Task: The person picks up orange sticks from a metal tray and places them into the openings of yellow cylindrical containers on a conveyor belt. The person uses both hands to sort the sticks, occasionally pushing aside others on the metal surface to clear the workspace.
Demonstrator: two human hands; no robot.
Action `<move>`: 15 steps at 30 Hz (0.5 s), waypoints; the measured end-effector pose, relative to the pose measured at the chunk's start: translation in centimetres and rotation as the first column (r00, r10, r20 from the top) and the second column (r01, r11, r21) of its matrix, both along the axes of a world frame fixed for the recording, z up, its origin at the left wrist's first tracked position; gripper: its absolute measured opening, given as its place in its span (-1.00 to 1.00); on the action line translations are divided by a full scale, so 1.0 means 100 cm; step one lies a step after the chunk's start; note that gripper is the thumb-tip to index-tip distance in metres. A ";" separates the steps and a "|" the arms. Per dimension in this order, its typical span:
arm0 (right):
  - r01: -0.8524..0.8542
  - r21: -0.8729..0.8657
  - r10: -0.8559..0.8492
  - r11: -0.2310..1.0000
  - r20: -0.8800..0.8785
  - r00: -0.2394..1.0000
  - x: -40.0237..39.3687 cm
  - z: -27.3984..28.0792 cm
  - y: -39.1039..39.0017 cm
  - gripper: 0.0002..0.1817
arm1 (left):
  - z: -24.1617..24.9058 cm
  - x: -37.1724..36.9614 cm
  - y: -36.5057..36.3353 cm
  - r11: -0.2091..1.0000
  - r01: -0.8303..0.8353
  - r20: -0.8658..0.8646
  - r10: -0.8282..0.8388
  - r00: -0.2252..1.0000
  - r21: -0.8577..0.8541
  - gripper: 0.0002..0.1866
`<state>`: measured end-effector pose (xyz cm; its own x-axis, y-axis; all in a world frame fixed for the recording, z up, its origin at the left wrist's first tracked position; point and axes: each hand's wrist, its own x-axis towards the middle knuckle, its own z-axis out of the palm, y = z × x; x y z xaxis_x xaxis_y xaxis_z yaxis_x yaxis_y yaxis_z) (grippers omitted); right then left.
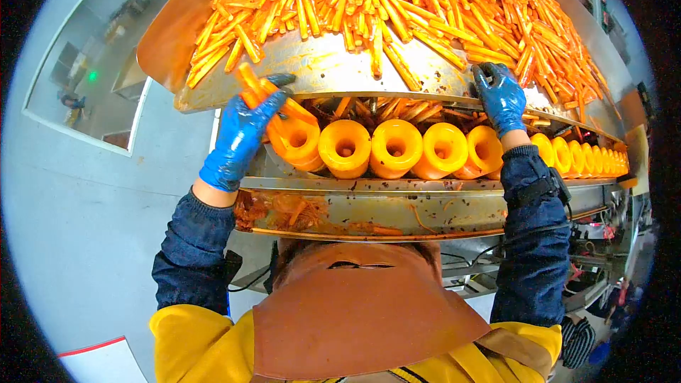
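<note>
My left hand [245,128], in a blue glove, is closed around a few oily orange food sticks [250,84], which poke out above and to the right of the fingers. It is over the leftmost of a row of yellow-orange round cups [345,149] with a hole in each middle. In a matching glove, my right hand [501,99] is at the front edge of the metal tray [319,64]. Its fingers are curled together, and what they hold, if anything, is hidden. A large heap of orange sticks [397,0] covers the tray beyond both hands.
Below the cups runs a metal trough [369,209] with reddish scraps [284,209] at its left end. More sticks lie behind the cups, under the tray's edge. Machine frames and cables stand at the right. A brown apron [362,312] covers my front.
</note>
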<state>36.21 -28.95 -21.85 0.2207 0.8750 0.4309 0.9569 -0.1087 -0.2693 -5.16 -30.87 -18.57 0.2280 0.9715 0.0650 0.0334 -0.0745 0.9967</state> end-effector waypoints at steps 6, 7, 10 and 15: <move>0.013 -0.032 -0.013 0.999 0.012 1.000 0.002 -0.002 0.002 -0.61 | -0.014 -0.024 -0.001 0.991 -0.019 -0.245 -0.014 0.969 -0.131 -0.66; 0.013 -0.012 -0.013 1.000 0.021 1.000 0.002 -0.003 0.002 -0.61 | -0.007 -0.027 -0.002 0.980 -0.045 -0.246 -0.004 0.969 -0.192 -0.68; 0.021 0.024 -0.021 1.000 0.029 0.999 0.000 -0.004 0.000 -0.60 | 0.005 -0.033 -0.002 0.955 -0.071 -0.277 -0.012 0.961 -0.289 -0.73; 0.022 0.006 -0.022 1.000 0.021 1.000 0.000 -0.002 0.000 -0.62 | -0.040 -0.026 -0.003 0.942 0.139 -0.204 -0.208 0.957 -0.306 -0.61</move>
<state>36.22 -28.91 -22.01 0.2310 0.8676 0.4404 0.9597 -0.1288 -0.2496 -7.76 -31.16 -22.57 0.3702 0.8848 -0.2830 0.2763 0.1860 0.9429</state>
